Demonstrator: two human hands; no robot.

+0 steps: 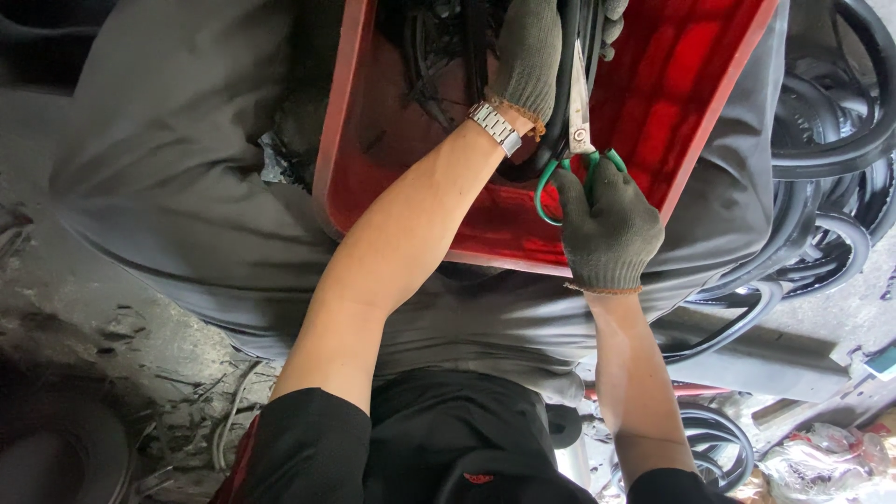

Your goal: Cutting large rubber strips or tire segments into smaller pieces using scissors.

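Two gloved hands are at work over the red plastic crate (355, 140) that sits on grey cloth (187, 159) across your lap. Your left hand (528, 56), in a grey knit glove with a metal wristwatch (495, 128) just below the cuff, reaches into the crate and its fingers (537, 28) are wrapped around a bundle of black rubber strips (567, 75); the fingertips run out of the top of the view, so how tightly they close cannot be told. Your right hand (607, 229), also in a grey knit glove, holds a pair of green-handled scissors (579, 140). Its fingers (569, 191) are hooked through the green loops, and the steel blades point up and away from you, lying right against the black strips near the left hand. The blades look nearly together, though the strips hide part of them.

More black scraps (439, 56) lie tangled in the far left corner of the crate, on its red floor. Off to your right, beside the crate, coils of black rubber rings (831, 187) are heaped on the ground. To your left the floor (84, 327) is rough, dirty concrete with loose bits of debris.
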